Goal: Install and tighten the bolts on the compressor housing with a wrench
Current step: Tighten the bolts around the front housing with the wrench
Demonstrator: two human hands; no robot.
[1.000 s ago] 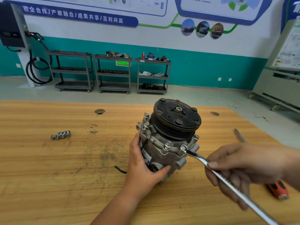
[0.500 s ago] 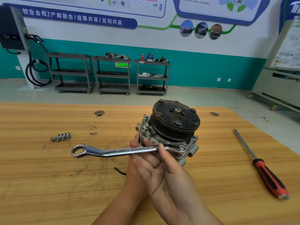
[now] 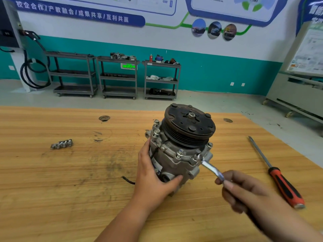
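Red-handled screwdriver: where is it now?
Head view, right side: the red-and-black-handled screwdriver lies on the wooden workbench, right of the grey compressor and beside the right hand gripping the silver wrench.

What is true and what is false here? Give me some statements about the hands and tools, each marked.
The left hand holds the grey metal compressor. True.
Neither hand holds a tool. False: the right hand grips the silver steel wrench, its end against the compressor.
The red-and-black screwdriver lies on the wooden table. True.
The table holds no spare fasteners. False: loose silver bolts lie on it, left of the compressor.
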